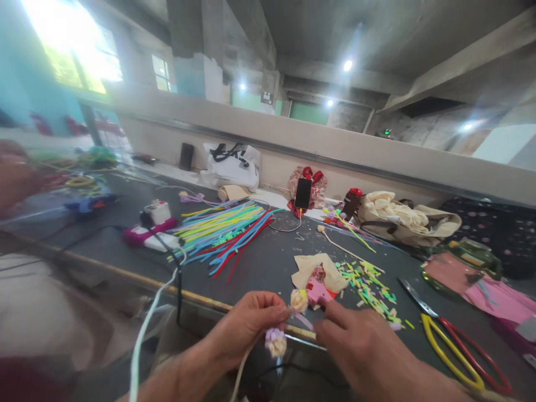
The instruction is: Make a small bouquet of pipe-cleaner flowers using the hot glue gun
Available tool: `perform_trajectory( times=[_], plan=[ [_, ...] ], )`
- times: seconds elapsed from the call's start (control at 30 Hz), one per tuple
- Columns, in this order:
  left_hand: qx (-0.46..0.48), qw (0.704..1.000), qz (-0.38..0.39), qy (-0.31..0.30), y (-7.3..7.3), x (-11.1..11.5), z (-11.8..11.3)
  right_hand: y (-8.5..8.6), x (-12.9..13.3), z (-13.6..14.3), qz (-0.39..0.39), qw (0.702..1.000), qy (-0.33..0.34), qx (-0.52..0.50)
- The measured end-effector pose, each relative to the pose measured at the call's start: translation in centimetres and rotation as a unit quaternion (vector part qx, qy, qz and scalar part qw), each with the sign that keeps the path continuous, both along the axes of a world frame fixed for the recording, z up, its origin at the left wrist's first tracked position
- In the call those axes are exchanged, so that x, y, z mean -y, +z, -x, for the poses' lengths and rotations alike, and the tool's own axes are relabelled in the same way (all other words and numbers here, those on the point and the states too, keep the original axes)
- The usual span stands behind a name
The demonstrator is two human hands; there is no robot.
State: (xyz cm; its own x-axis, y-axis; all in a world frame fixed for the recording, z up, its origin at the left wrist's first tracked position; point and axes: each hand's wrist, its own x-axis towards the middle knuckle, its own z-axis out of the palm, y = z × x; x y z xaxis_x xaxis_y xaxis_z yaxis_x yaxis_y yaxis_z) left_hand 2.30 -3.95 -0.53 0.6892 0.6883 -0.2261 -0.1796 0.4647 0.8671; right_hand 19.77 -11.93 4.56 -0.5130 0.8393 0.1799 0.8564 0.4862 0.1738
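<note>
Thumb and fingers of the left hand are pinched together on a thin stem beneath a cream bloom touched with yellow; the pinch itself is mostly hidden. Just below hangs a second bloom, lilac and cream. A beige cord drops out at the bottom edge. The right hand shows mainly its back, fingers curled beside a pink glue gun; I cannot tell how far they close, or whether they hold the gun or the lilac strip near them. The gun lies over a cream cloth, its grip partly hidden.

At the left edge a co-worker's hand is cut off and blurred, and the tangle near it is hard to make out. The spotted bag runs off the right edge. Large black letters on the white bag are creased and half covered by its handles, unreadable. Print on the dark box is too small, as is the green sign.
</note>
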Motion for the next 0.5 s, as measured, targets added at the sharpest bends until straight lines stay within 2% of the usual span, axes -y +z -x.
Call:
perform_trajectory(
  times=[0.13,0.27,0.33,0.4,0.5],
  plan=[
    [-0.07,0.995,-0.07,0.014,0.0,0.1,-0.2,1.2,0.1,1.3,-0.018,0.997,0.063,0.034],
    [-0.171,0.967,-0.188,-0.012,0.1,0.5,-0.1,3.3,-1.3,2.2,0.005,0.998,0.05,0.038],
    [-0.186,0.954,-0.233,-0.038,0.3,0.9,0.1,3.9,-2.9,2.0,0.054,0.997,0.049,-0.002],
    [-0.173,0.952,-0.246,-0.056,0.7,1.1,0.4,3.6,-4.7,1.4,0.133,0.985,0.053,-0.098],
    [-0.12,0.97,-0.205,-0.046,1.2,1.1,0.9,2.0,-6.3,0.2,0.274,0.928,-0.002,-0.254]
  ],
)
